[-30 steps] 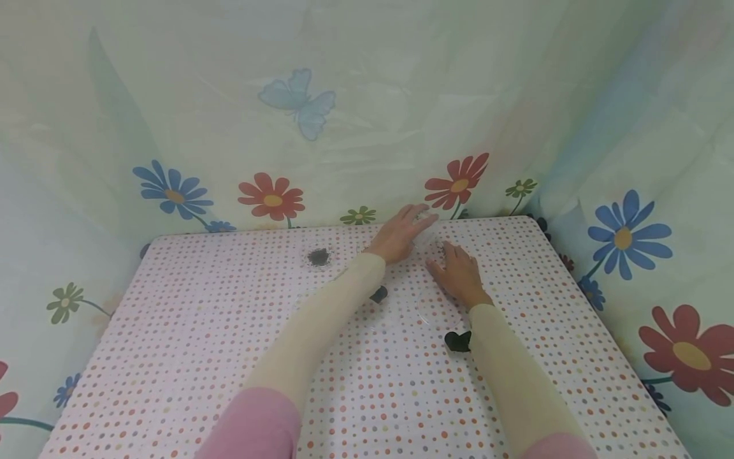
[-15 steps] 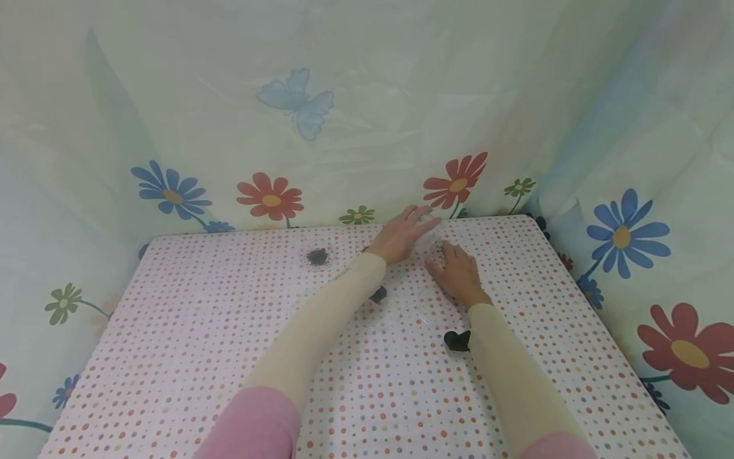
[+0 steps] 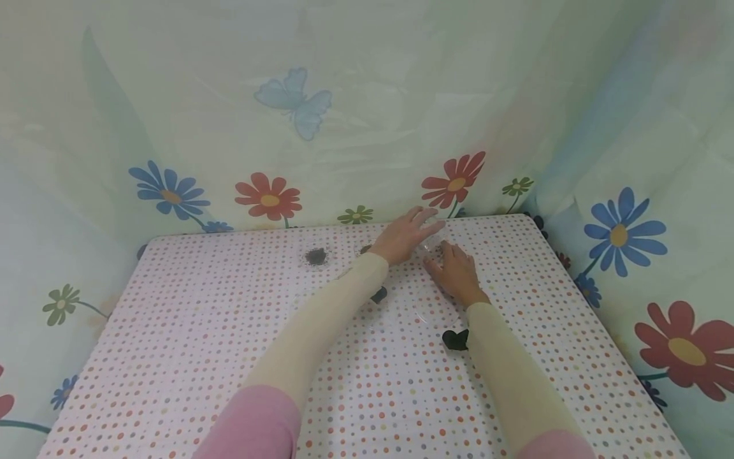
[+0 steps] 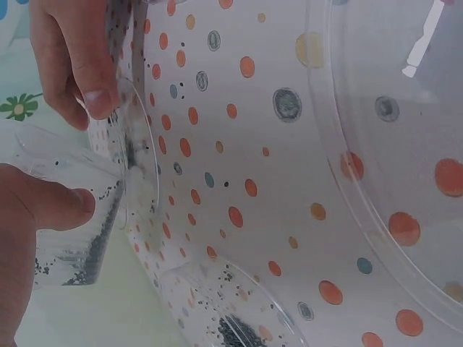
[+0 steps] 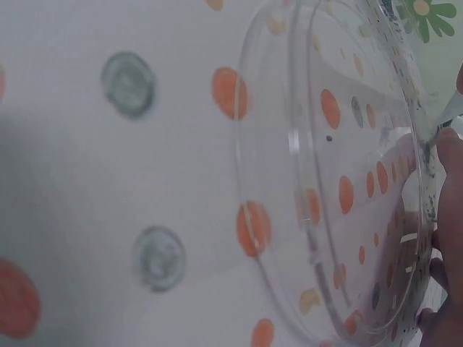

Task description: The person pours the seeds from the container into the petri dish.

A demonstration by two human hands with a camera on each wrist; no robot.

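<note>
Currently: clear cup [image 4: 79,210], dusted with dark grains, upper centre of the head view, pinched by left hand [image 3: 404,234]; right hand [image 3: 455,271] rests open alongside. Grains remain inside; emptying unfinished, judging by residue.

Lighting is bright, even and diffuse, no clear source. Shadows are soft and faint under the forearms on the dotted tablecloth [image 3: 229,357]. Head view is sharp at centre, with wide-angle bending toward the edges. Left wrist view is fairly sharp, small glare streak at top right on clear plastic. Right wrist view is very close and soft, the cloth dots blurred, thin highlights along the clear rim.
</note>
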